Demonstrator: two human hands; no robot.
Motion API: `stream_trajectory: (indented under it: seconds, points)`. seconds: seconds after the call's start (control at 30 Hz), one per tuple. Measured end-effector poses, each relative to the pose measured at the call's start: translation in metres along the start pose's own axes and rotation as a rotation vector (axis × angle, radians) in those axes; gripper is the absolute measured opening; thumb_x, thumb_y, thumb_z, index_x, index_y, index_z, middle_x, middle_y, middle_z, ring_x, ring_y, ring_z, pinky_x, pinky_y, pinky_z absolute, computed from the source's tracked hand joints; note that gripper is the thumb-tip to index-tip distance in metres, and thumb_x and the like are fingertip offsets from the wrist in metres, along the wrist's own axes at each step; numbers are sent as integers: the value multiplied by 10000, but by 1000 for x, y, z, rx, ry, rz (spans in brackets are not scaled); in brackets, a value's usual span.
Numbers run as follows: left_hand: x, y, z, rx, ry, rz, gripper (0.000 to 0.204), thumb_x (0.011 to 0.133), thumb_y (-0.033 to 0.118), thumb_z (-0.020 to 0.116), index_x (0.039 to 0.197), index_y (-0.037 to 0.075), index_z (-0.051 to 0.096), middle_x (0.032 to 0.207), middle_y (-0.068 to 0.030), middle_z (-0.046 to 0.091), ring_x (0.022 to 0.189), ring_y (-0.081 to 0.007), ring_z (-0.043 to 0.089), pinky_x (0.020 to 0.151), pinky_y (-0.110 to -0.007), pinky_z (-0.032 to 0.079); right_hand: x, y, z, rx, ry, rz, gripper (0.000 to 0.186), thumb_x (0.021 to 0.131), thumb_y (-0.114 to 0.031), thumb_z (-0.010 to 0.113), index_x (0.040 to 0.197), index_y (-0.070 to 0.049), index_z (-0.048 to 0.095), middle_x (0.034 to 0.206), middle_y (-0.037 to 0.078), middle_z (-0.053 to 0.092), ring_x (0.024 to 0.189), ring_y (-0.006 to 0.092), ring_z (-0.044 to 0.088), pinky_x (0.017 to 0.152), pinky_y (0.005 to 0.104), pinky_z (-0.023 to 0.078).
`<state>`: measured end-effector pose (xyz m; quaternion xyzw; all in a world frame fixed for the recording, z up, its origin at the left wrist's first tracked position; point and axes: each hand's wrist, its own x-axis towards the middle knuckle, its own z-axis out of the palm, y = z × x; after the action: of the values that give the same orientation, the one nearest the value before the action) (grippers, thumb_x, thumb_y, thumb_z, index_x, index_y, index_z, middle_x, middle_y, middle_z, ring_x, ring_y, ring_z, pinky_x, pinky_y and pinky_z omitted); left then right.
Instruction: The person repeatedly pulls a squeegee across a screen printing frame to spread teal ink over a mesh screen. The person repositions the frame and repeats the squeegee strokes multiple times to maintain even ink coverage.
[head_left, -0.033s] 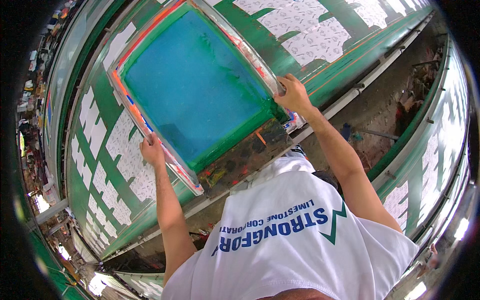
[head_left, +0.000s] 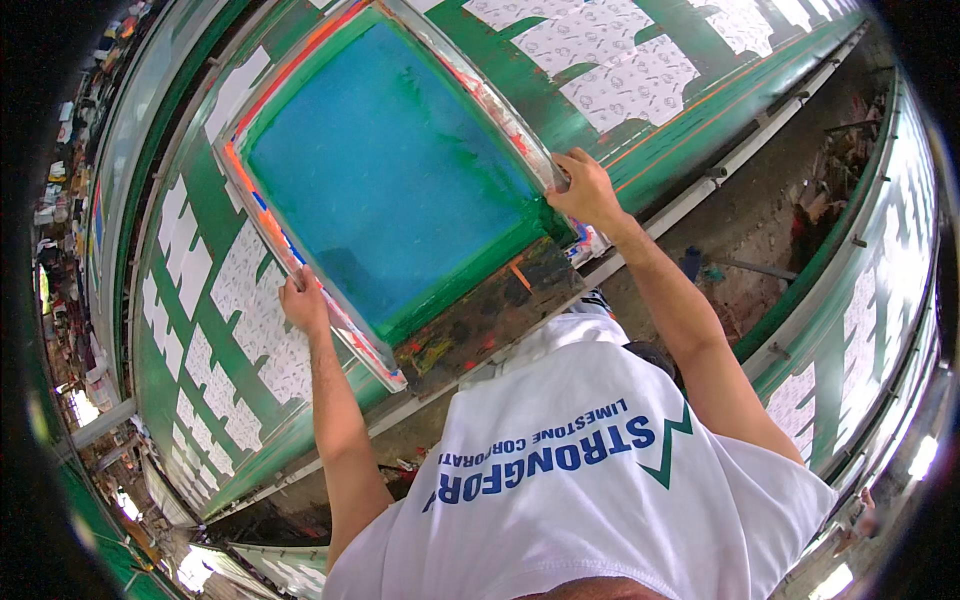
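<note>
A large screen printing frame (head_left: 385, 170) with a blue mesh and green, paint-smeared borders lies over the green table. My left hand (head_left: 305, 302) is closed round the frame's left side rail, near its lower part. On the opposite rail, close to the near right corner, my right hand (head_left: 585, 190) is closed too. A dark, paint-stained board (head_left: 490, 315) juts from the frame's near edge toward my body. Red, orange and blue stains mark the rails. What lies under the mesh is hidden.
Printed white fabric pieces (head_left: 625, 65) lie on the green table to the right of the frame, and more fabric pieces (head_left: 250, 285) lie to its left. A metal rail (head_left: 740, 150) edges the table. Behind me is another long table (head_left: 860, 320) with fabric pieces, across a littered aisle.
</note>
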<state>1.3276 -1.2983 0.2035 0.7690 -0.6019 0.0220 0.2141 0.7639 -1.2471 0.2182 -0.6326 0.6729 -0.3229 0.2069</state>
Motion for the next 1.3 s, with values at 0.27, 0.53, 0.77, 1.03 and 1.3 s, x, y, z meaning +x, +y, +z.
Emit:
stream_trajectory:
  seconds: [0.27,0.53,0.77,1.03,1.3]
  points:
    - [-7,25,14,20,-16,-6,450,997,426,689,999,-20,741,1000,-222,689,953,-410,668,823,-523,539,7,18,-17,-49,-3,-2,524,744,-215,792,1228,-32,715,1078,193,648,1035,399,662,908,484,564]
    - [-19,38,15,42,-66,-92,455,1012,427,667,1023,-22,739,1028,-232,694,971,-419,675,836,-532,541,9,26,-12,-65,-77,14,599,762,-243,800,1310,-31,685,1144,196,639,1087,399,654,940,474,554]
    - [-22,32,26,30,-67,-47,464,1008,424,670,1048,-35,728,1045,-256,685,967,-443,665,843,-539,538,6,26,-8,-58,-47,25,552,770,-224,794,1280,-47,677,1139,194,628,1135,401,626,956,493,552]
    - [-28,34,30,9,-19,-72,475,1001,401,689,1051,-70,719,1040,-277,675,973,-467,657,858,-541,547,4,28,-4,13,-33,111,622,748,-224,838,1334,-87,680,1165,181,646,1134,392,632,983,478,536]
    - [-25,15,45,73,70,2,473,973,461,707,989,-11,740,953,-205,691,923,-410,671,805,-524,558,11,39,-5,79,-81,74,604,728,-246,911,1272,-64,722,1065,182,661,998,365,684,874,442,571]
